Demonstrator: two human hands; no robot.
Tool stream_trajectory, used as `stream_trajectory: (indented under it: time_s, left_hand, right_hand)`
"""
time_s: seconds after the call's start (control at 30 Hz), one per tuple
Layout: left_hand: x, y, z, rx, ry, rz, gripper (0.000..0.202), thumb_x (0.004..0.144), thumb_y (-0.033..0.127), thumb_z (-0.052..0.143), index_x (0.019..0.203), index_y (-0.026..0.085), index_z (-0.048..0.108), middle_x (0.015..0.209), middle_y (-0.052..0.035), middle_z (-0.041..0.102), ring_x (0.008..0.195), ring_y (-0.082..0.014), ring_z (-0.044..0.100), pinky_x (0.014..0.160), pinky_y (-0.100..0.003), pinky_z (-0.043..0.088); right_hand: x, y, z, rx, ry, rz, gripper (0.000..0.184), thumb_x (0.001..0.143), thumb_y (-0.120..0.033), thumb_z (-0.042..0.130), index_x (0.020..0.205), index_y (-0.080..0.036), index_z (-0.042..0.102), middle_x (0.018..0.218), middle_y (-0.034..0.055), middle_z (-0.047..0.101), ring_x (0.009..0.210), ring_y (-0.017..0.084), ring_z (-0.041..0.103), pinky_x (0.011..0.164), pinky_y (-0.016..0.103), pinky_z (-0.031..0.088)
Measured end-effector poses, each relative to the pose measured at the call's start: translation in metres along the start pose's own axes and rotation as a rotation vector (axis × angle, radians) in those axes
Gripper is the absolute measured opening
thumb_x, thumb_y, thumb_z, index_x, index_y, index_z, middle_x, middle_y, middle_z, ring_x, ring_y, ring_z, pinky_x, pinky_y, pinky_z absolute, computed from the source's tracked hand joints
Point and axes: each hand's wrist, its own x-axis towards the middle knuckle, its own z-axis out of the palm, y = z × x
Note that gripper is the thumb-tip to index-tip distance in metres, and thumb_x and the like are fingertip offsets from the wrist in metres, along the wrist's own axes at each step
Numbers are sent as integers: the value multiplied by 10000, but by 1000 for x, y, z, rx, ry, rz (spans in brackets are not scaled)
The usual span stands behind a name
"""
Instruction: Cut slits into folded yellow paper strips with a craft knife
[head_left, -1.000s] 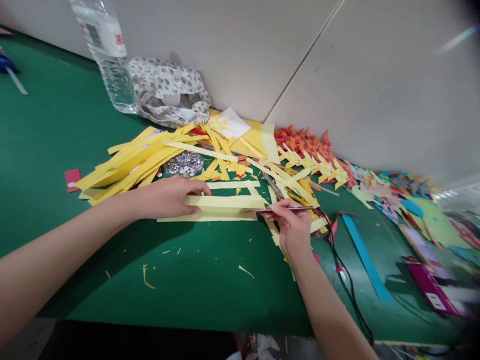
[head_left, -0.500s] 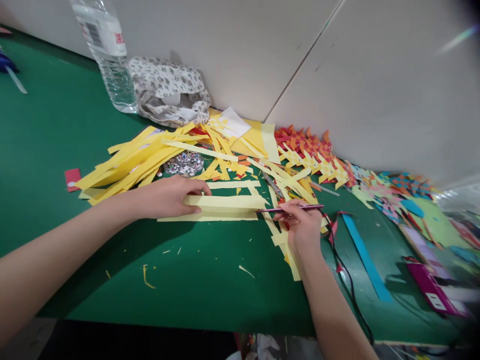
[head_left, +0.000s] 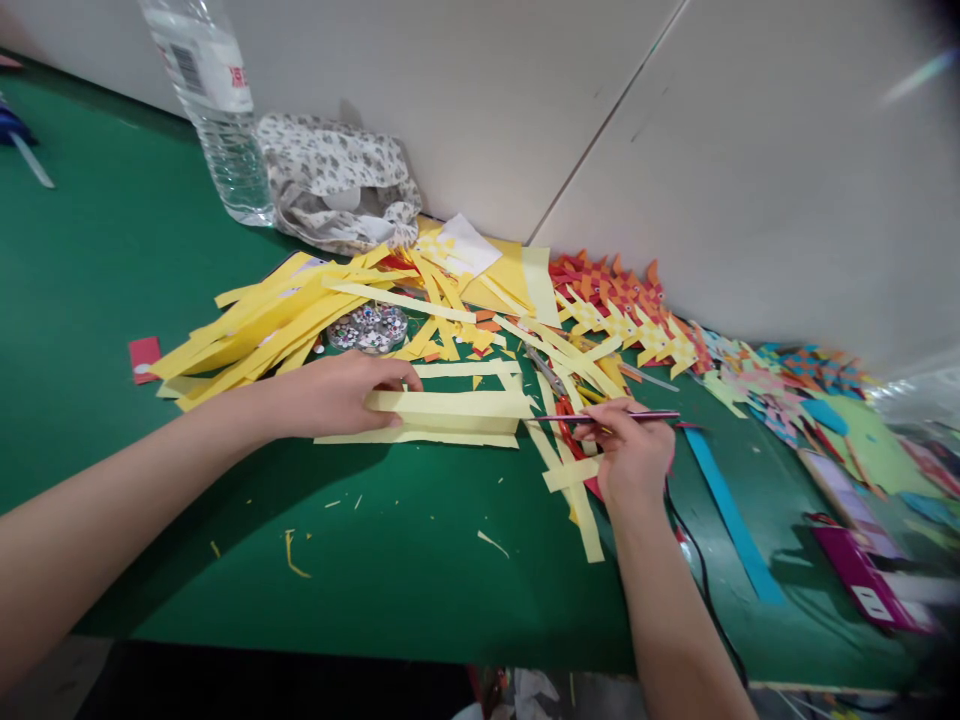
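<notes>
Pinched in my left hand [head_left: 356, 392] is the left end of a folded sheet of pale yellow paper [head_left: 450, 405], its upper flap raised along a lengthwise crease. My right hand [head_left: 634, 450] is closed around a slim dark-pink pen-shaped tool [head_left: 652, 415], held nearly level. Its thin tip points left and lies by the paper's right end; I cannot tell whether they touch. Just left of my right hand are red-handled scissors [head_left: 564, 412], partly covered by pale yellow strips [head_left: 577, 473].
A heap of yellow paper strips [head_left: 262, 340] lies behind my left forearm, beside a clear round case of beads [head_left: 367, 327]. A water bottle [head_left: 225, 130] and a patterned cloth pouch [head_left: 337, 180] stand near the wall. Rightward are a blue strip [head_left: 731, 515] and a magenta box [head_left: 862, 575].
My right hand has moved right with the tool, its tip passing from the paper's lower crease to the right end. More of the scissors' red handles shows. My left hand stays still.
</notes>
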Motion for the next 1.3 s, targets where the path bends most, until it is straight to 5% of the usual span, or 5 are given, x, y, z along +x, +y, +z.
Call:
stream_trajectory:
  time_s: [0.17, 0.37, 0.5, 1.3]
  left_hand:
    - [0, -2, 2, -13, 6, 15, 311, 816, 391, 586, 1107, 281, 586, 985, 1, 689, 829, -200, 623, 699, -269, 406]
    - [0, -3, 1, -16, 3, 7, 309, 812, 385, 591, 1106, 291, 587, 972, 8, 690, 814, -192, 625, 686, -264, 403]
    - [1, -3, 0, -9, 5, 11, 310, 812, 389, 587, 1106, 291, 591, 947, 12, 695, 809, -195, 629, 686, -266, 403]
    - [0, -3, 0, -3, 13, 19, 324, 813, 404, 573, 1114, 284, 592, 928, -3, 694, 829, -211, 638, 705, -275, 426]
  right_hand:
    - [-5, -8, 0, 186, 81, -60, 82, 555, -164, 654, 479, -167, 623, 398, -39, 553, 313, 91, 519, 298, 168, 356]
    - [-27, -5, 18, 65, -356, 66, 100, 656, -253, 762, 617, -180, 707, 502, 19, 678, 411, 125, 609, 354, 188, 433]
    - [-37, 2, 29, -7, -477, 92, 149, 712, -316, 788, 668, -192, 717, 560, 16, 701, 472, 136, 627, 433, 226, 508]
    - [-30, 7, 27, -36, -523, 92, 128, 706, -300, 795, 674, -190, 739, 573, 11, 712, 491, 135, 642, 506, 246, 553]
